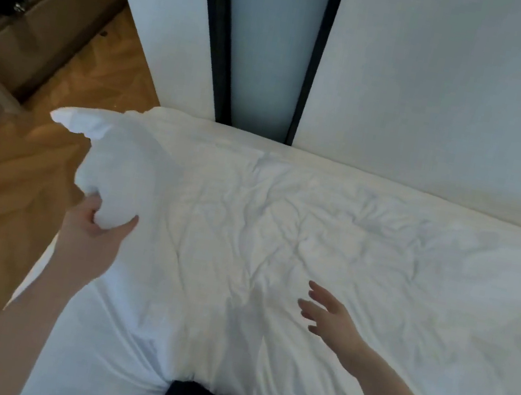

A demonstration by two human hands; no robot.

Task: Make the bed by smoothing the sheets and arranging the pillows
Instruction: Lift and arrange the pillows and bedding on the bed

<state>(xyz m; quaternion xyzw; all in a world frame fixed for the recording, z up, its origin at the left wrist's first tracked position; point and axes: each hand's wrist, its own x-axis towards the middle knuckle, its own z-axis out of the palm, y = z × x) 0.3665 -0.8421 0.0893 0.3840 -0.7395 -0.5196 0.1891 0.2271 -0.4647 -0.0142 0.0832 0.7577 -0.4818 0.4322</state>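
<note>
Rumpled white sheet (299,225); left hand (91,230) grips puffy pillow (118,168).

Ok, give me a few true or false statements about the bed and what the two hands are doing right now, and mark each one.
1. The left hand grips a white pillow at the bed's left edge. True.
2. The right hand holds a second pillow. False: its fingers are spread and hold nothing, above the sheet.
3. The sheet is smooth and flat. False: it is creased across the middle.
4. The floor left of the bed is wood. True.
5. The pillow lies flat in the middle of the bed. False: it is bunched at the left side, in the left hand.
</note>
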